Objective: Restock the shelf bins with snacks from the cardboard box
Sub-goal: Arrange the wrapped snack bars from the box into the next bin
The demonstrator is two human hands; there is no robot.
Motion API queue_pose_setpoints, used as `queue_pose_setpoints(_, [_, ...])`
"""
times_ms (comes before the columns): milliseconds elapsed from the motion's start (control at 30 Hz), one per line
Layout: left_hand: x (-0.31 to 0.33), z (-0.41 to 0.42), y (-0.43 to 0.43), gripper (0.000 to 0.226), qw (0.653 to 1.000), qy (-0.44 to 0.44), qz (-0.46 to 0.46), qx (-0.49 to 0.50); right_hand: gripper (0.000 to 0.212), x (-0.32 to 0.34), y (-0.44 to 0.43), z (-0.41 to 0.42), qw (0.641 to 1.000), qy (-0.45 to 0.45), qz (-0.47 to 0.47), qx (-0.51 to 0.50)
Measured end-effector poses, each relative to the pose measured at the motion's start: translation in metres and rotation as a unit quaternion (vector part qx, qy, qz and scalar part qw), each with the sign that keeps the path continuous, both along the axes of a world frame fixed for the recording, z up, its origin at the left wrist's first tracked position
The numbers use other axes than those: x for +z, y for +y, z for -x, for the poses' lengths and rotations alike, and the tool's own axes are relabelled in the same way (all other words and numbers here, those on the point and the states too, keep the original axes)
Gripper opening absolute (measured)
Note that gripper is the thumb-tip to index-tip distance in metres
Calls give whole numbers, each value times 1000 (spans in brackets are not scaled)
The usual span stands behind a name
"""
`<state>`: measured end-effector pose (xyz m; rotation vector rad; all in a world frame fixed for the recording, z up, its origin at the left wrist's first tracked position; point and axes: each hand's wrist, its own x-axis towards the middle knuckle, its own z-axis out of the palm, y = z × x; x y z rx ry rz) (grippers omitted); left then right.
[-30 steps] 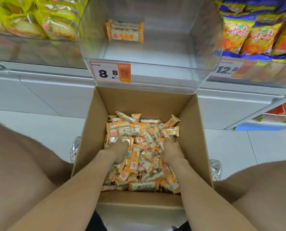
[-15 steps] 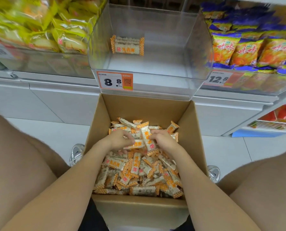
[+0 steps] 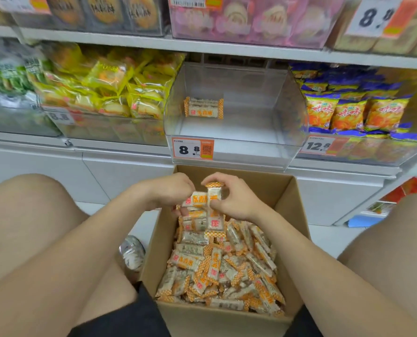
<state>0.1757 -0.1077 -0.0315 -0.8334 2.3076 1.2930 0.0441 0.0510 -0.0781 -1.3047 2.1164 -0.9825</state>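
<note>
Both hands pinch a clutch of snack bars over the box.

I see curled fingers (image 3: 186, 184) of the left hand (image 3: 168, 190) and right hand (image 3: 236, 201) gripping a bunch of white-and-orange wrapped snack bars (image 3: 197, 200) between them at the centre of the frame, just above the open brown cardboard box (image 3: 297, 215). A heap of loose bars (image 3: 217, 266) fills the box at lower centre. Above it, the clear plastic shelf bin (image 3: 292, 113) holds a single bar (image 3: 203, 108) towards its back left, with an orange price tag (image 3: 193, 149) on its front lip.
</note>
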Motion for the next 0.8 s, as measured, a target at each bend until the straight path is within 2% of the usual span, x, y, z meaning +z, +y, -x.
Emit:
queue_pose_setpoints(67, [13,-13,-1,35,999,18,-5,38,43,16,-3,-9,995,-35,74,-53])
queue_pose_setpoints(167, [23,-23,-3,32,990,79,-31,113,38,37,-3,-19,955,-170,201,-135])
queue_pose_setpoints(233, [30,-23,0,38,964,133,-108,204,36,47,0,-21,932,-224,238,-158])
queue_pose_setpoints(300, [38,-20,0,49,942,174,-171,231,34,54,3,-19,930,-220,246,-162])
queue_pose_setpoints(367, [46,-19,2,45,949,202,-142,197,33,60,5,-15,935,-194,244,-168])
queue_pose_setpoints(467, [52,-16,0,24,956,256,-34,142,32,68,4,-9,953,-104,221,-179])
queue_pose_setpoints(600, [61,-8,-14,40,946,310,68,59,34,87,-1,-2,968,17,195,-160])
queue_pose_setpoints(700, [78,3,-30,36,938,330,107,5,40,110,-11,13,979,113,158,-62])
queue_pose_setpoints(800, [84,20,-45,50,912,367,181,32,41,118,-37,36,968,182,169,-36])
